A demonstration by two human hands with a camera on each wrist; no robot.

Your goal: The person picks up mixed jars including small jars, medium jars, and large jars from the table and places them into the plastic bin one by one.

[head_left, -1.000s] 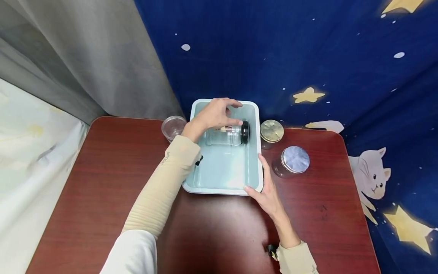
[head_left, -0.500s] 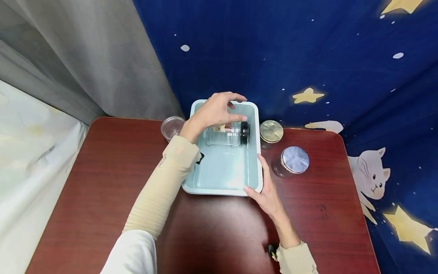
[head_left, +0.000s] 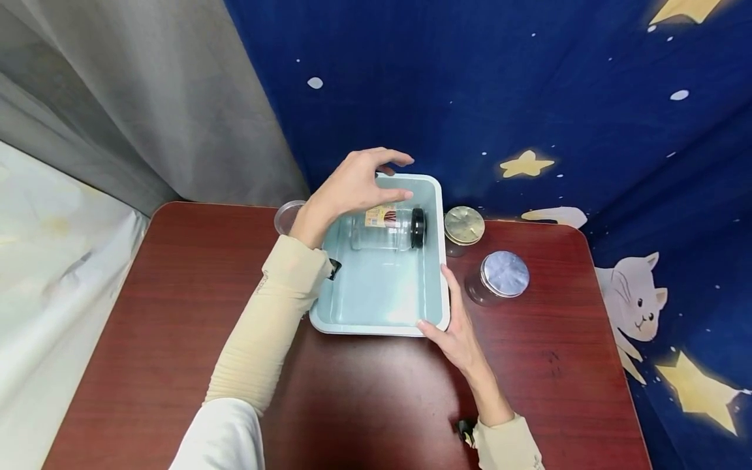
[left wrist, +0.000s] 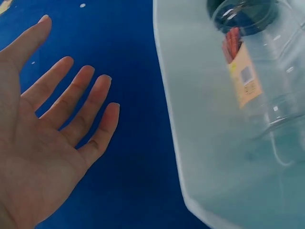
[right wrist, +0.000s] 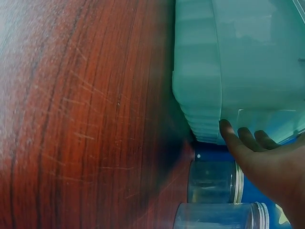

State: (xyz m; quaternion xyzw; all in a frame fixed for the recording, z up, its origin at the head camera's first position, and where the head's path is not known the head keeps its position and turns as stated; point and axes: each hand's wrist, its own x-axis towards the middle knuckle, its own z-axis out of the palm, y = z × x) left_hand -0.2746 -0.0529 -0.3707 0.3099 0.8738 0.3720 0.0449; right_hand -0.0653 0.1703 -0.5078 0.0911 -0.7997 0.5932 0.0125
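Note:
A pale blue plastic bin [head_left: 376, 329] stands on the table. On its side inside lies a clear jar [head_left: 382, 235] with a black lid [head_left: 418, 228] and a yellow-and-red label. My left hand [head_left: 352, 183] hovers above the bin's back left part, fingers spread and holding nothing; the left wrist view shows its bare palm [left wrist: 43, 152] apart from the bin wall. My right hand [head_left: 461, 336] rests on the bin's near right corner, thumb on the front rim and fingers along the outer right side. Fairly straight fingertips [right wrist: 226, 128] touch the wall in the right wrist view.
Two clear jars with metal lids stand right of the bin, one gold-lidded [head_left: 464, 225] and one silver-lidded [head_left: 505, 274]. A clear round container [head_left: 286, 219] is partly hidden behind my left wrist. Blue [head_left: 399, 85] and grey [head_left: 258, 130] curtains hang behind the table [head_left: 188, 294].
My left hand has lifted away from the jar, up and to the left, uncovering more of its label. The jar stays lying in the bin, and my right hand has stayed at the corner.

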